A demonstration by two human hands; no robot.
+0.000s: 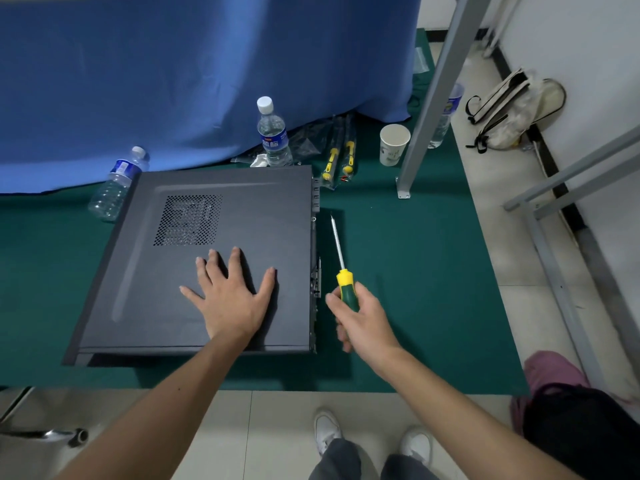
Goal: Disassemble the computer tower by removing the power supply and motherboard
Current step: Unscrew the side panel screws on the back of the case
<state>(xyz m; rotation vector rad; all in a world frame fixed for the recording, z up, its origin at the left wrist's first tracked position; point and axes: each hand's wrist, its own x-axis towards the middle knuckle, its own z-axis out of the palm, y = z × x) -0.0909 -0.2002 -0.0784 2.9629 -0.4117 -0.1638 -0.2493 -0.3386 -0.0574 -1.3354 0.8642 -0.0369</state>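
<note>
Containers noted first: an upright water bottle (273, 135) with white cap and blue label stands on the green mat (415, 258) behind the case, its contents clear and the fill level not determinable; a second bottle (116, 183) lies tilted against the case's far left corner and appears largely empty; a white paper cup (394, 144) stands open beside a grey metal post (429, 98), its contents not visible; a third bottle (445, 116) is partly hidden behind that post; two packaged screwdrivers (338, 159) with yellow handles lie between the upright bottle and the cup. The computer tower (207, 265) lies on its side in the middle of the mat, its dark grey side panel facing up and in place, with a perforated vent grille (188, 220) toward the far left and a pressed ridge along its surface; its rear edge with metal fittings faces right. The left hand (228, 296) rests flat on the panel, fingers straight and spread, gripping nothing; the right hand (360, 323) holds a screwdriver (341, 258) by its green and yellow handle, fingers curled round it, the shaft pointing away just beside the case's rear edge; whether the tip touches anything cannot be told.
</note>
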